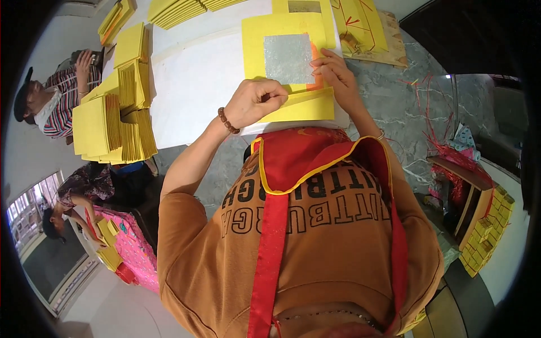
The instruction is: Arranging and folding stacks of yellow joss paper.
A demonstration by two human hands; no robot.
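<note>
A yellow paper sheet point(253, 45) with a silver-grey square point(287, 59) and an orange patch point(314, 67) lies on the white table in front of me. Its near part is a yellow flap point(307, 107) with a crease across it. My left hand point(253, 101) is closed, thumb and curled forefinger at the left end of that crease, gripping the paper there. At the sheet's right edge my right hand point(336, 76) rests with fingers apart, their tips touching the orange patch and the paper.
Stacks of folded yellow paper point(104, 127) line the table's left side, with more stacks point(174, 11) at the far edge. Two people point(56, 96) work to the left, one at a pink-covered table point(132, 239). On the right stand a brown wooden box point(470, 208) and red strings point(431, 127).
</note>
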